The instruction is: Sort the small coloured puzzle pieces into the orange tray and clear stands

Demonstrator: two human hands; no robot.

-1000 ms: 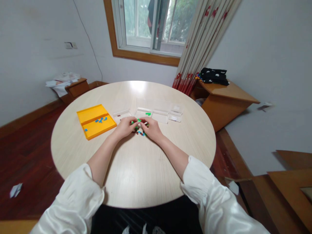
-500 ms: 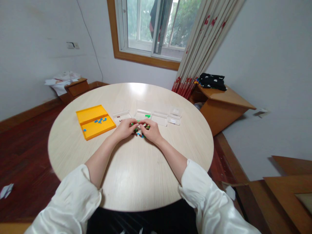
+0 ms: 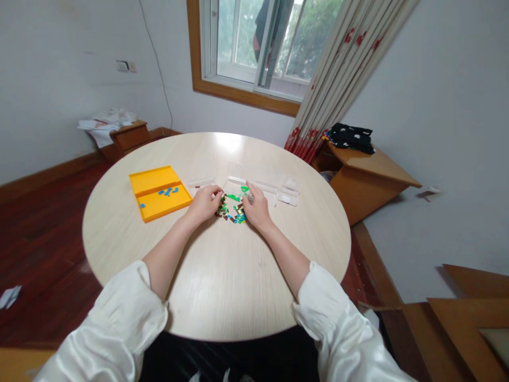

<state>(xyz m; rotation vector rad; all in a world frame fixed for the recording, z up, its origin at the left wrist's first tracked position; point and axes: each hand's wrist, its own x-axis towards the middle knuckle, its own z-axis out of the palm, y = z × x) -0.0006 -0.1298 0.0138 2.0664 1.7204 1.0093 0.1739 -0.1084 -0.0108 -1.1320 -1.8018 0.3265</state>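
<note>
A loose heap of small plastic building pieces (image 3: pixel 230 216), brown, green, blue, yellow and white, lies on the table between my hands. At the heap's left edge is my left hand (image 3: pixel 204 204), its fingers curled and thumb close to the fingertips; anything between them is too small to make out. My right hand (image 3: pixel 257 208) rests at the right edge, fingers stretched forward and thumb apart from them. Between the two hands, a longer green piece (image 3: pixel 233 197) lies at the back of the heap. Another green piece (image 3: pixel 244 189) sits in a clear tray (image 3: pixel 237 180) just behind.
On the left, an opened yellow case (image 3: pixel 153 181) holds several blue pieces (image 3: pixel 167 191). More clear trays stand behind my hands, including a small lidded box (image 3: pixel 287 198) at the right. Everything is on a round pale wooden table (image 3: pixel 214 281); a wooden cabinet (image 3: pixel 363 178) stands beyond its right edge.
My hands, together over the heap before, have moved apart to its left and right sides, uncovering the pieces between them. The view has shifted slightly.
</note>
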